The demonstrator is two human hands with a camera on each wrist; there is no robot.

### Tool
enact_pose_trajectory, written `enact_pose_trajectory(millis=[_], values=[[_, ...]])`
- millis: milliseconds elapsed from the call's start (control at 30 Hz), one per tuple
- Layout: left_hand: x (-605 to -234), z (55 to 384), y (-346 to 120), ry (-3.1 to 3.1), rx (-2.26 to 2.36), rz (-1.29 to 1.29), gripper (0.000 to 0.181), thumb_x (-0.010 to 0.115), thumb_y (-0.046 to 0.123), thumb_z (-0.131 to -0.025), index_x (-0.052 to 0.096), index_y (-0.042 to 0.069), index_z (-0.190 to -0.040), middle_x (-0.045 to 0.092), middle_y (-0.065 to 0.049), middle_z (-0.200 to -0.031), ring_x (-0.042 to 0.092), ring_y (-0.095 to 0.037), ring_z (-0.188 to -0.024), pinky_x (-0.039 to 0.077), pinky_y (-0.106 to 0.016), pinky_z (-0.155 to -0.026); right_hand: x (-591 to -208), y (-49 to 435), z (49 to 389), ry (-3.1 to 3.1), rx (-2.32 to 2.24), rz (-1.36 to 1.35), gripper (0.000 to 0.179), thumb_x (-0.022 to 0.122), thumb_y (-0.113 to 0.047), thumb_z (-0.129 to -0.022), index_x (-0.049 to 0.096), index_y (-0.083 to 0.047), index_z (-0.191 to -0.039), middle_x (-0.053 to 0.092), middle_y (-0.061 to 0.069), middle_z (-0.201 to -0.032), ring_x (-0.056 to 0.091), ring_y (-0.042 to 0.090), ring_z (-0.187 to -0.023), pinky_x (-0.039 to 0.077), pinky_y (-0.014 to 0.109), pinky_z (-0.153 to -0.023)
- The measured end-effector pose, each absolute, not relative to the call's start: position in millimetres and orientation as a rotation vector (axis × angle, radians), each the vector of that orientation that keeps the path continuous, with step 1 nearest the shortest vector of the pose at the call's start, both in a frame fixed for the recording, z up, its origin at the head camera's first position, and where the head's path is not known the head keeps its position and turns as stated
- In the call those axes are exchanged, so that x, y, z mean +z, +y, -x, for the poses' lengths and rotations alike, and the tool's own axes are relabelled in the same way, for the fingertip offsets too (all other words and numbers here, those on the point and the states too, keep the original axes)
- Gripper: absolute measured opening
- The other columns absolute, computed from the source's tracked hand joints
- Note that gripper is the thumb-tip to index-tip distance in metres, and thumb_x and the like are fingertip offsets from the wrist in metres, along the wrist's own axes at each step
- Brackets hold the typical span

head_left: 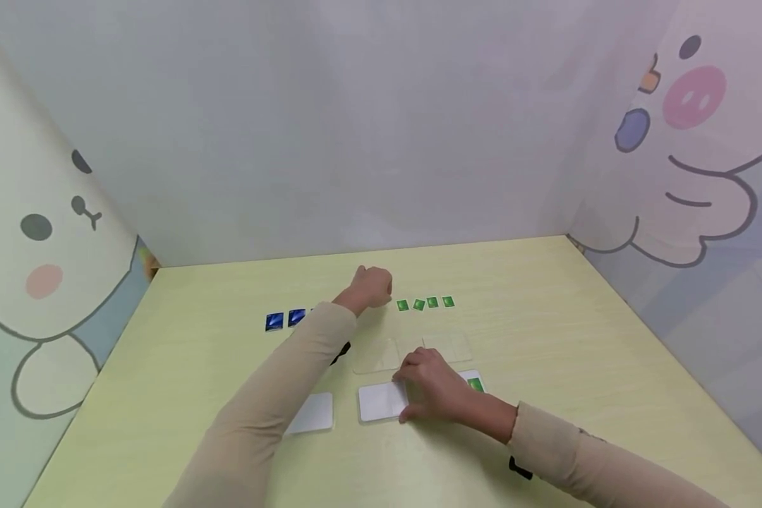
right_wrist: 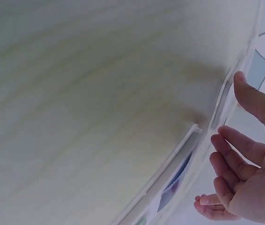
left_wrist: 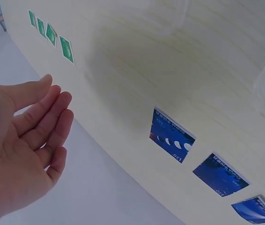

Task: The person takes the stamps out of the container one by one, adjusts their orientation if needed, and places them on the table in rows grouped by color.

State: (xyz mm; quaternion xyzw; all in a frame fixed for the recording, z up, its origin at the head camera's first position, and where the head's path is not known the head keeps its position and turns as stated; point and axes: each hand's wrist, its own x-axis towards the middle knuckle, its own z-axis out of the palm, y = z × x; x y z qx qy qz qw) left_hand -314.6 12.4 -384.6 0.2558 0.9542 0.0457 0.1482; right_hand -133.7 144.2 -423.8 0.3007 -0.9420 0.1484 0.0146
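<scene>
My left hand (head_left: 371, 286) hangs over the far part of the table, between the blue stamps (head_left: 274, 322) and the green stamps (head_left: 433, 303). In the left wrist view its fingers are loosely bent and hold nothing. Three blue stamps (left_wrist: 172, 136) lie below it there, and a row of green stamps (left_wrist: 67, 49) beyond its fingertips. My right hand (head_left: 434, 384) holds a white card (head_left: 381, 402) in a clear sleeve by its right end, thumb at the near edge and index finger at the far edge. Its palm partly hides a card with a green stamp (head_left: 475, 384).
Another sleeved white card (head_left: 314, 413) lies to the left, partly behind the left sleeve. Clear plastic sleeves (head_left: 447, 346) lie flat between the stamps and the cards. A curtain wall (head_left: 381, 141) stands behind the pale wooden table (head_left: 546, 310).
</scene>
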Motion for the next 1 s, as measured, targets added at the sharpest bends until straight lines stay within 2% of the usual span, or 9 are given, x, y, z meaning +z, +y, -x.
enact_pose_trajectory(millis=[367, 733, 1000], values=[[-382.7, 306.5, 10.4, 2.744, 0.159, -0.764, 0.013, 0.061, 0.022, -0.093, 0.067, 0.011, -0.098, 0.070, -0.001, -0.101, 0.060, -0.018, -0.095, 0.030, -0.044, -0.109, -424.4, 156.8, 138.6, -2.851, 0.459, -0.919, 0.055, 0.089, -0.043, -0.058, 0.074, -0.009, -0.100, 0.069, 0.000, -0.095, 0.058, 0.015, -0.093, 0.046, 0.036, -0.087], [-385.1, 296.9, 14.2, 2.747, 0.123, -0.810, 0.016, 0.062, 0.026, -0.093, 0.065, 0.013, -0.102, 0.069, 0.001, -0.102, 0.060, -0.018, -0.097, 0.033, -0.039, -0.101, -422.1, 170.9, 135.0, -2.902, 0.487, -0.875, 0.054, 0.088, -0.040, -0.062, 0.073, -0.007, -0.102, 0.068, 0.000, -0.097, 0.058, 0.017, -0.097, 0.045, 0.039, -0.091], [-380.9, 284.3, 18.3, 2.741, 0.144, -0.856, 0.020, 0.064, 0.028, -0.092, 0.065, 0.012, -0.105, 0.069, 0.001, -0.105, 0.059, -0.019, -0.101, 0.033, -0.038, -0.101, -419.0, 181.3, 134.6, -2.927, 0.509, -0.835, 0.052, 0.087, -0.040, -0.064, 0.072, -0.010, -0.104, 0.068, -0.001, -0.100, 0.058, 0.016, -0.100, 0.044, 0.042, -0.094]])
